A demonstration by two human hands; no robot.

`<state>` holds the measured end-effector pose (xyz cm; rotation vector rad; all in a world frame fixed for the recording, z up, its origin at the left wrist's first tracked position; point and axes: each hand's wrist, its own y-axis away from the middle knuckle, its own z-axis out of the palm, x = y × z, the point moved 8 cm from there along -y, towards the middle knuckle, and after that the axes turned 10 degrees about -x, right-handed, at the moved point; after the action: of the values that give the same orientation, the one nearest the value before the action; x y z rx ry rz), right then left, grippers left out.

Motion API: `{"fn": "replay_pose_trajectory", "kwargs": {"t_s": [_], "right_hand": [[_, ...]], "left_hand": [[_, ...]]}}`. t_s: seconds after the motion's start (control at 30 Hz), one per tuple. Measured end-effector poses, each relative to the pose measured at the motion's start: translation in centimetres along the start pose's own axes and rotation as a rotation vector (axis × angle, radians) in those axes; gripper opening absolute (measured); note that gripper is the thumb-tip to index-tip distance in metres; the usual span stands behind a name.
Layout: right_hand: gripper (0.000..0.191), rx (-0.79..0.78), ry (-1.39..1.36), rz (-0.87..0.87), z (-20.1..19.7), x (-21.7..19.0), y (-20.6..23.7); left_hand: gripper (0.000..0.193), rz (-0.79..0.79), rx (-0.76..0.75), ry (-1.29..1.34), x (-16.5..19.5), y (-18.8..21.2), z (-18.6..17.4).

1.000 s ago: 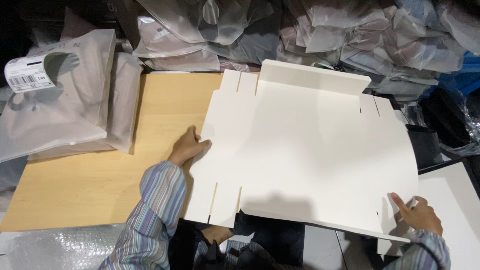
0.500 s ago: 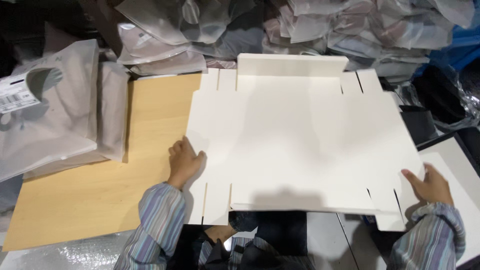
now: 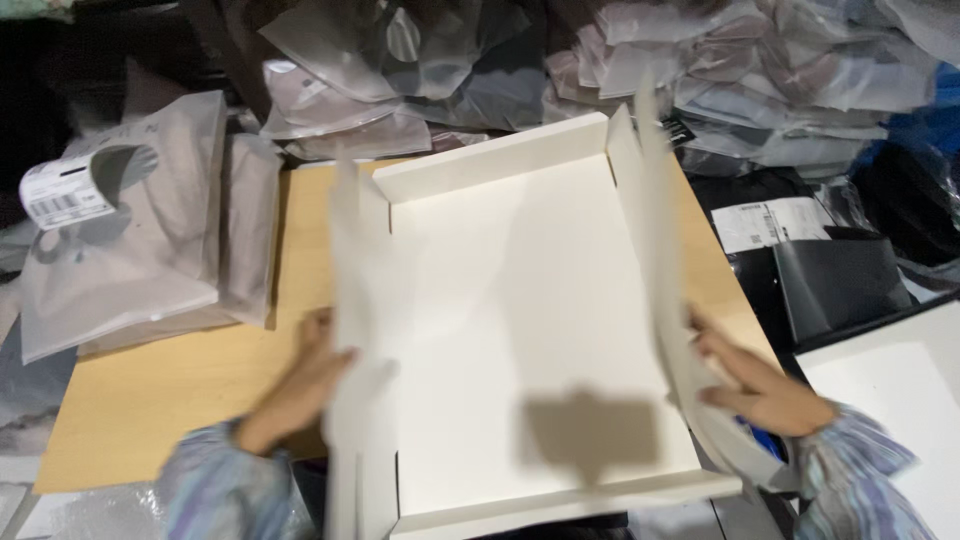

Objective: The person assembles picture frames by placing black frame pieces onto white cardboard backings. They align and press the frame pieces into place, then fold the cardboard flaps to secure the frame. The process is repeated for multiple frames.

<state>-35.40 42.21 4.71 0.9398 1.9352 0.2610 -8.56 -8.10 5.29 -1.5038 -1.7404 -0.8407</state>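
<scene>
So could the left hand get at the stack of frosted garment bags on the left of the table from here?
Probably yes. The left hand is pressed on the raised left flap of the white cardboard box, and only bare wooden table lies between it and the bags.

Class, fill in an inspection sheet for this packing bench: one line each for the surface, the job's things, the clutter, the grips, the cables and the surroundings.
Surface: light wooden table, partly covered.
Job's things: white cardboard box lying open, its far flap raised, both side flaps standing up and blurred.
Clutter: frosted plastic bags stacked at the left of the table, with a label roll on top.
Grips: left hand against the left flap, right hand against the right flap; both blurred, fingers spread.
Cables: nothing seen.
Surroundings: heap of bagged clothes behind the table; black tray and white board at right.
</scene>
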Motion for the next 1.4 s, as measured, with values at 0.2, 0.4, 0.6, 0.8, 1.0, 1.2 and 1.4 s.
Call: {"fn": "replay_pose_trajectory", "kwargs": {"t_s": [0.2,0.4,0.6,0.8,1.0,1.2,1.4], "right_hand": [[0.066,-0.304,0.506,-0.263,8.4,-6.8,-5.6],[0.073,-0.271,0.791,-0.404,11.6,-8.4,-6.1],[0.078,0.277,0.734,-0.444,8.0,-8.1,-8.8],[0.087,0.368,0.780,-0.349,-2.6,-8.5,-22.9],[0.079,0.626,0.765,-0.180,-4.0,-14.0,-28.5],[0.079,0.252,0.737,-0.685,9.6,-19.3,-21.8],[0.072,0.158,0.930,-0.757,13.4,-20.4,-19.4]], "left_hand": [[0.090,0.134,-0.132,-0.416,4.2,-3.7,12.8],[0.082,0.254,-0.146,-0.738,5.1,-7.8,18.3],[0.069,0.452,-0.211,-0.714,7.4,-10.9,23.6],[0.064,0.410,-0.258,-0.633,7.5,-11.5,23.8],[0.058,0.144,-0.005,-0.616,5.0,-9.7,18.5],[0.072,0.041,0.150,-0.663,1.0,-9.9,15.1],[0.066,-0.036,0.092,-0.822,-4.2,-17.7,8.5]]}}
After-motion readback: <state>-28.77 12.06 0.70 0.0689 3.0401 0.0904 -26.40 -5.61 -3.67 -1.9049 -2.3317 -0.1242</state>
